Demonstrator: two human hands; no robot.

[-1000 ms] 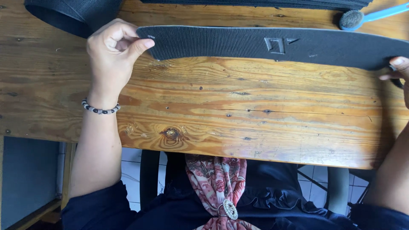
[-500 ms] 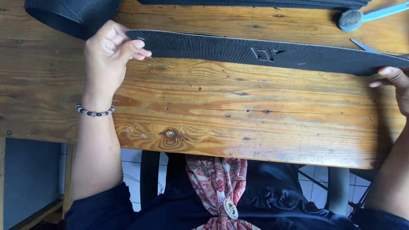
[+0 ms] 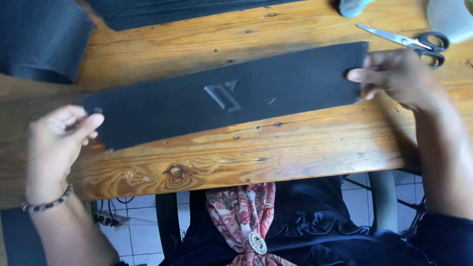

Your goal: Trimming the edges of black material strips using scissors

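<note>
A long black strip [image 3: 221, 101] of stiff, textured material was found lying flat on the wooden surface [image 3: 276, 148], slanted so that its left end sat nearer than its right. An embossed angular emblem [image 3: 223, 95] was noted near its middle, face up.

The left hand [image 3: 59, 135] was observed at the strip's near-left end, thumb and forefinger closed in a pinch on the corner; a beaded bracelet [image 3: 47, 203] was worn at the wrist. The right hand [image 3: 399, 79] was placed at the far-right end, fingers curled over the short edge with fingertips pressed onto the strip. The grip on both ends was judged to serve to keep the piece stretched flat and steady, emblem uppermost.

Beyond the right hand, a pair of scissors [image 3: 409, 39] was seen lying on the surface, close to but not touched by the fingers. A roll of dark material [image 3: 42, 42] was recorded at far left, and a stack of similar dark sheets [image 3: 187, 10] along the far edge. A teal-handled tool [image 3: 352, 6] and a pale rounded object [image 3: 451, 17] were only partly in view at far right; their nature could not be determined
</note>
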